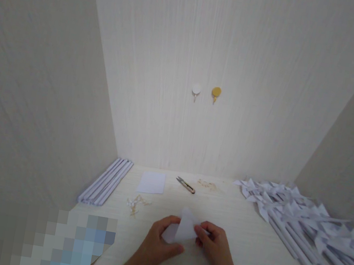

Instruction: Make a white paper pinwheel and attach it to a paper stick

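Spanning the gap between both hands, the paper is on the near side of the snips; whether it rests on the table or just above it, I cannot tell. It lies to the right of the left hand and to the left of the right hand, both touching it, so neither is clearly nearer. Its long axis seems to run from hand to hand, though the fingers hide both ends.

The left hand is half open, its thumb and fingers curved round the left end of the paper. The right hand is nearly closed, thumb and forefinger pinching the right end.

The paper is plain white and bent, with a pale flap rising toward the snips and a greyer part beside the left fingers. Left of the snips lies a flat sheet; well to their right, a pile of pinwheels.
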The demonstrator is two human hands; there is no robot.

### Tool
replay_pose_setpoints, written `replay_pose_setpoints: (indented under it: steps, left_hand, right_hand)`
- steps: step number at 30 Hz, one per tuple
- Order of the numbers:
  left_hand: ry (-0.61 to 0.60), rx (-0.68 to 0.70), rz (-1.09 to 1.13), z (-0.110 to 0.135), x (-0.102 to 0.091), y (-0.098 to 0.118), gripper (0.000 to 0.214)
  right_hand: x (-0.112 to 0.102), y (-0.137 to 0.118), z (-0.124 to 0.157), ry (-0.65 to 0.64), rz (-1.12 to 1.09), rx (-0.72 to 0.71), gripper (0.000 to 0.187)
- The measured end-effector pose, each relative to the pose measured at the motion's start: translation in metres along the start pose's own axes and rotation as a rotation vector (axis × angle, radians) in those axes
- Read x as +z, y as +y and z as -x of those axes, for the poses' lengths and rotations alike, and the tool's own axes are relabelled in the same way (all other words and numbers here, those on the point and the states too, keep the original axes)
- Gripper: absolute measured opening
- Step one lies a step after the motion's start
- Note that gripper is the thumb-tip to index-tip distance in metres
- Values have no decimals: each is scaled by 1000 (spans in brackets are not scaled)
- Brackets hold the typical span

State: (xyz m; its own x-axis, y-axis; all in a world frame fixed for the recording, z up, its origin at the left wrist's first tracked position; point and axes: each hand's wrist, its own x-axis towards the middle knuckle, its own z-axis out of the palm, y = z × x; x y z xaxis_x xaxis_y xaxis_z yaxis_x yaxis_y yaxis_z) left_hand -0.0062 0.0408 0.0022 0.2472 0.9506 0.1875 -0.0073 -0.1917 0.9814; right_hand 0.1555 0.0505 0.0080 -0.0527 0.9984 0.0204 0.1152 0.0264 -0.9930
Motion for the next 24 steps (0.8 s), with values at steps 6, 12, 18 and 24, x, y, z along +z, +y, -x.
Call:
replay_pose_setpoints:
  steps: [6,12,18,24]
  left_hand:
    - [60,-49,-124,-2,3,8,31]
    - [142,-65,-98,-8,0,4,19]
    - [231,-186,53,-11,-5,0,22]
    - [332,-114,327,-13,-3,2,48]
  right_hand:
    - [-2,4,-3,34,-88,13,33]
    - [-2,4,-3,37,-129,17,33]
    - [-3,9,-4,-69,-163,-83,32]
    - [2,8,0,-248,-84,-180,32]
